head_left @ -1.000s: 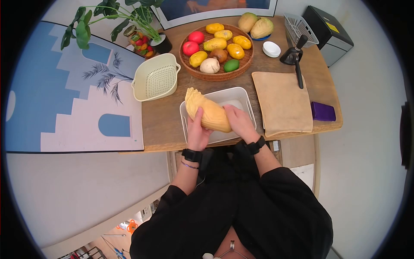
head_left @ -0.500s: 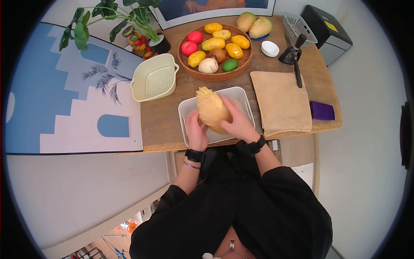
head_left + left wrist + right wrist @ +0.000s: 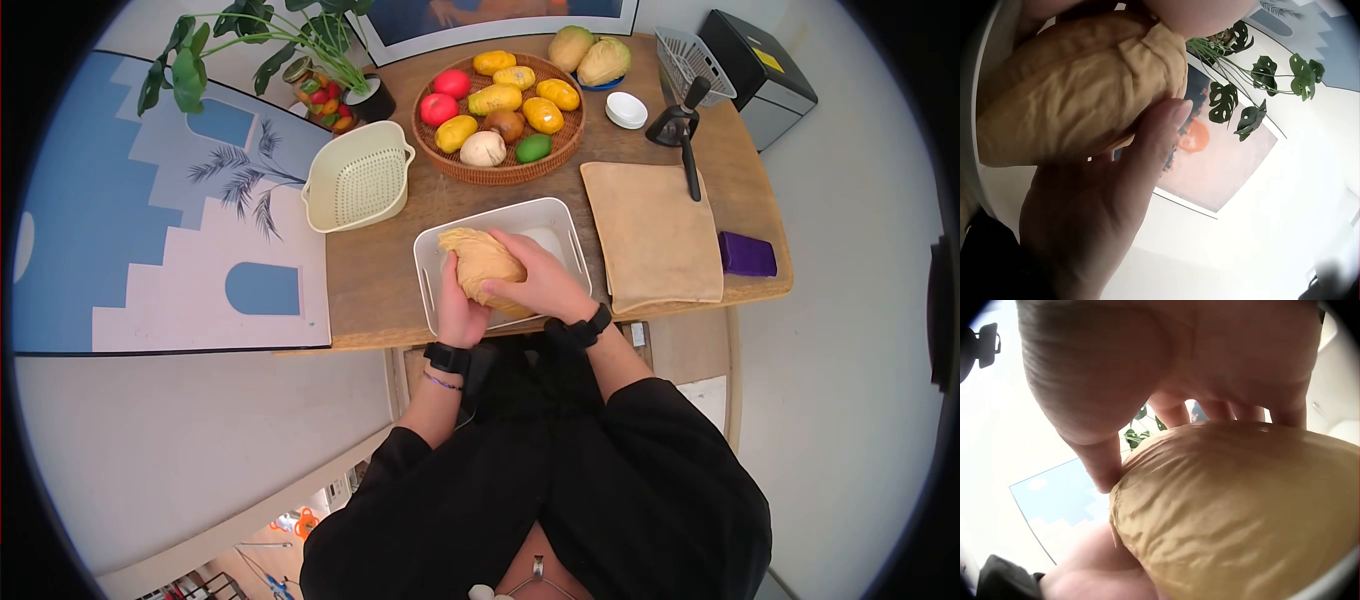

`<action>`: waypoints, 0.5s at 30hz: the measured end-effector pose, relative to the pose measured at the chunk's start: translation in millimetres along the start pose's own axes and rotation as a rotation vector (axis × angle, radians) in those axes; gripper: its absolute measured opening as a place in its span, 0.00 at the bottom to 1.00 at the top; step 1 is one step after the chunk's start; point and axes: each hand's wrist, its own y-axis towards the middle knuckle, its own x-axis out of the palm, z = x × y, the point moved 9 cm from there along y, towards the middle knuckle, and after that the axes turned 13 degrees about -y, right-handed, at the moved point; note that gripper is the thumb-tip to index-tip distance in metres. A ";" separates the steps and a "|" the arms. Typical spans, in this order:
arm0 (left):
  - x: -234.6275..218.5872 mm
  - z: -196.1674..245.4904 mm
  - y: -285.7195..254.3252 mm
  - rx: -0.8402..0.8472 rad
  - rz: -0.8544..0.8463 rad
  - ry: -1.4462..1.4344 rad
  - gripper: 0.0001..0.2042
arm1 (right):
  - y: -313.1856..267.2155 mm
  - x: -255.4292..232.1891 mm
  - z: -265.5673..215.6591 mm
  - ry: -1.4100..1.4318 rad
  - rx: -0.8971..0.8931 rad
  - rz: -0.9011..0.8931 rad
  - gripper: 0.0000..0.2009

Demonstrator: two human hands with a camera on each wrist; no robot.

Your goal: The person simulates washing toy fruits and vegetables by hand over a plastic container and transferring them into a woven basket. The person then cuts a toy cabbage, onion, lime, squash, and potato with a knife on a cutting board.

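Observation:
An oblong, yellow-tan bundle point(image 3: 484, 258) with wrinkled, leaf-like folds is held between both hands over a white bin point(image 3: 557, 235). My left hand point(image 3: 463, 312) grips its left side, and in the left wrist view the thumb of that hand point(image 3: 1094, 206) presses along the folds. From the right and above, my right hand point(image 3: 545, 280) holds the bundle, fingers spread across its top. The right wrist view shows the bundle point(image 3: 1241, 500) close up beneath the right hand point(image 3: 1172, 356), with thumb and fingers on opposite sides of it. Its underside is hidden.
A wicker basket point(image 3: 500, 176) of assorted fruit stands behind the bin. To the left is a pale yellow colander point(image 3: 360, 185). On the right lie a tan cloth point(image 3: 650, 245), a black tool point(image 3: 677, 128) and a purple block point(image 3: 747, 254). A white bowl point(image 3: 627, 112) stands farther back.
The bundle has been turned in the hands and now sits lower, its frilled end pointing up-left. My right hand has shifted from its right end to across its top.

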 end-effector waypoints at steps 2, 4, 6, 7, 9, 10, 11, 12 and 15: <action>-10.7 2.4 6.4 0.044 0.016 -0.034 0.27 | -1.6 3.6 -0.9 -0.014 -0.026 0.012 0.42; -11.7 9.3 8.0 0.133 0.002 0.002 0.25 | -5.0 0.6 3.2 -0.070 0.027 0.077 0.39; -13.9 10.7 5.7 0.137 0.036 -0.042 0.25 | -7.6 3.4 10.6 -0.070 0.056 0.082 0.38; -13.8 11.9 3.5 0.142 0.068 -0.086 0.24 | -8.9 3.5 15.4 -0.071 0.083 0.089 0.37; 3.5 19.7 -10.7 0.210 0.115 -0.029 0.24 | -12.0 -0.6 18.0 -0.085 0.103 0.116 0.36; 9.3 24.9 -18.6 0.276 0.164 0.027 0.24 | -13.9 -5.1 17.9 -0.099 0.125 0.144 0.34; 5.7 20.7 -18.4 0.275 0.166 0.022 0.24 | -15.2 -6.7 15.5 -0.101 0.127 0.139 0.34; 9.7 23.2 -19.0 0.337 0.107 0.183 0.23 | -15.6 -10.8 7.8 -0.093 0.093 0.159 0.36; 30.1 34.0 -27.1 0.559 -0.082 0.652 0.22 | -12.4 -22.2 -14.6 -0.099 0.044 0.151 0.39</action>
